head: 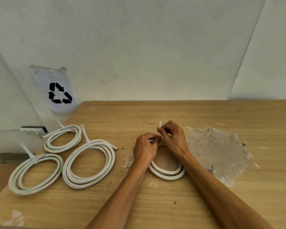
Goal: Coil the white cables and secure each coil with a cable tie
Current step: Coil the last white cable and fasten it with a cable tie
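Observation:
A white cable coil [168, 174] lies on the wooden table [155, 204] under both my hands. My left hand [145, 148] grips the far side of this coil, fingers curled round the strands. My right hand [172, 134] pinches the tail of a white cable tie [160, 124], which sticks up above the fingers. The far part of the coil is hidden by my hands. Three tied white coils lie to the left: one at the back [63, 138], one in the middle [89, 164], one nearest the left edge [35, 174]. Each carries a tie with its tail standing up.
A rough patch of dried plaster [216, 151] marks the table to the right of my hands. A sheet with a black recycling symbol [59, 93] hangs on the wall at left. A white socket strip [33, 130] sits beyond the table's left edge.

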The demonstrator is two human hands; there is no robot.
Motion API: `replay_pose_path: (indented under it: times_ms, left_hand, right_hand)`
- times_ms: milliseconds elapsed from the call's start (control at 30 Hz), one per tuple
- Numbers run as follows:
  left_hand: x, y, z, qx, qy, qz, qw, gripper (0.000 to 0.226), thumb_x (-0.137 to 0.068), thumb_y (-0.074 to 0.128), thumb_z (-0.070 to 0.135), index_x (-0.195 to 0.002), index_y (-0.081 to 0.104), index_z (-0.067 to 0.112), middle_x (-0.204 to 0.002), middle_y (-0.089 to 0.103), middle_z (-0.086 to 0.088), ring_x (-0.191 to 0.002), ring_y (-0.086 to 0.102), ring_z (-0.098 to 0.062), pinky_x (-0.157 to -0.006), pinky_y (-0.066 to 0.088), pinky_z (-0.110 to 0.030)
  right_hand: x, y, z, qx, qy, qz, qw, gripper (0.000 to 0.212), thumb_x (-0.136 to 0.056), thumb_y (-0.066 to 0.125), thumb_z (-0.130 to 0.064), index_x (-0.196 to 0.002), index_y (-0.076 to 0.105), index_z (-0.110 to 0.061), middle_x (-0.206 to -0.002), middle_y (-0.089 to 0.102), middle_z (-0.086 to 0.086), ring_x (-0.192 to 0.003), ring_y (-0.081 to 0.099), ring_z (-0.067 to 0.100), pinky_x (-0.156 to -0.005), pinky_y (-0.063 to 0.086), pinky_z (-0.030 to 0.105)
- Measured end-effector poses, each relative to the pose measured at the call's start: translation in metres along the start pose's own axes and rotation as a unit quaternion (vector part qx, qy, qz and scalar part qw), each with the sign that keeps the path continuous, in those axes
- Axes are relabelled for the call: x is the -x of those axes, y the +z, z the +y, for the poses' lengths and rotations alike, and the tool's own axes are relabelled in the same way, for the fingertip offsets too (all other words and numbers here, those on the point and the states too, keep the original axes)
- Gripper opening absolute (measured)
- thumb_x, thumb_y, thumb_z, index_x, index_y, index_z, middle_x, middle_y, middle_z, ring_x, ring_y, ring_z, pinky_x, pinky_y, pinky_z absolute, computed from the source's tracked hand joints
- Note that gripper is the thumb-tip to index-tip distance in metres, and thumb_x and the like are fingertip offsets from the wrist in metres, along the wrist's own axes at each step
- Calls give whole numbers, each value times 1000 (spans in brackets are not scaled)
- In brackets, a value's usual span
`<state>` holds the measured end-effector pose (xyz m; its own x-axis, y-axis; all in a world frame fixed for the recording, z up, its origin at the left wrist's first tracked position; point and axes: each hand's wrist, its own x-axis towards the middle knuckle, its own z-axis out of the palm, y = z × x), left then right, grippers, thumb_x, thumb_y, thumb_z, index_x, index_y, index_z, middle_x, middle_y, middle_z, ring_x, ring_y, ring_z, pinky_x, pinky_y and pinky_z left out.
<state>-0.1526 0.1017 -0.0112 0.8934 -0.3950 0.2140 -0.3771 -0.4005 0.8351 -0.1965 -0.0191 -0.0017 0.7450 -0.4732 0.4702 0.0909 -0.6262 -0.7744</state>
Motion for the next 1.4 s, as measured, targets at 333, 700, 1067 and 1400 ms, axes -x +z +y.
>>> replay_pose_path:
  times_ms: [333,700,1067,1400]
  left_hand:
    - [6,6,7,-13,58,22,998,12,-97,62,28,-104,72,30,-106,69,15,-98,63,-5,-81,56,-35]
    - [10,3,0,93,84,39,991,16,-92,68,12,-106,76,16,-99,65,9,-90,65,-1,-81,57,-27]
    - [17,2,-3,75,108,79,988,19,-91,70,10,-107,78,16,-88,68,2,-78,66,-2,-73,53,-13]
    - [9,-12,-4,145,-32,71,986,19,-91,72,15,-109,76,16,-101,71,8,-88,65,3,-83,52,-15]
  right_hand:
    - [9,1,0,52,-152,127,979,21,-93,68,-11,-74,66,-3,-78,55,1,-73,52,18,-64,45,31]
    - [11,5,-8,115,-236,157,952,16,-90,70,-3,-75,66,0,-75,54,8,-71,46,18,-65,37,25]
    - [-9,21,-2,16,-58,82,995,21,-94,67,-18,-76,70,-8,-74,53,-4,-62,51,8,-56,41,26]
    - [-15,6,-15,114,30,-68,991,43,-93,55,-58,-104,67,-18,-96,65,-2,-82,60,10,-72,52,30]
